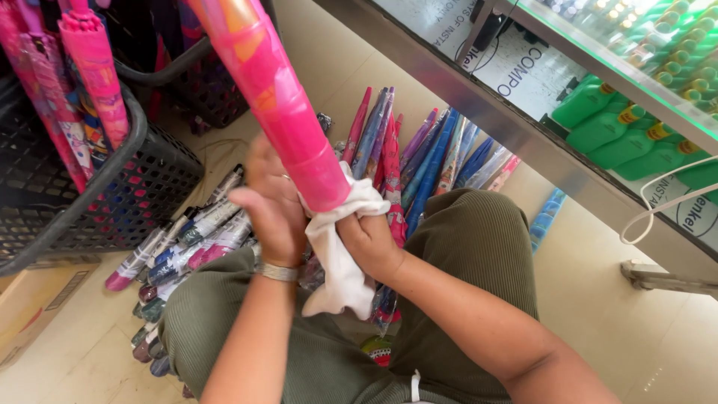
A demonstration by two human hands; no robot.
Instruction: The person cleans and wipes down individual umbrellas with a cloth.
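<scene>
Right hand (368, 241): fingers curled shut around a white cloth (340, 262), bunched against the lower end of a pink wrapped umbrella (280, 101). Cloth wraps the umbrella's bottom tip and hangs down toward the lap at centre frame.

Left hand (273, 202): fingers closed against the left side of the same umbrella end, just beside the cloth; exact grip partly hidden by the back of the hand. Ring on one finger, silver bracelet (277, 272) at the wrist.

Umbrella runs tilted from centre frame up to the top edge, in glossy plastic sleeve, pink with orange patches.

Below the hands: olive green trousers (479, 247), knees apart, person seated over the floor.

Between and beyond the knees: row of wrapped umbrellas (426, 161) lying on the floor, blue, pink, purple. Left of the left knee: another pile of folded umbrellas (187, 236), grey and pink ends.

Upper left: black plastic basket (112, 194) holding upright pink umbrellas.

Upper right: glass display counter (568, 105) with green bottles (628, 138) inside. White cable (658, 202) loops at right edge.
</scene>
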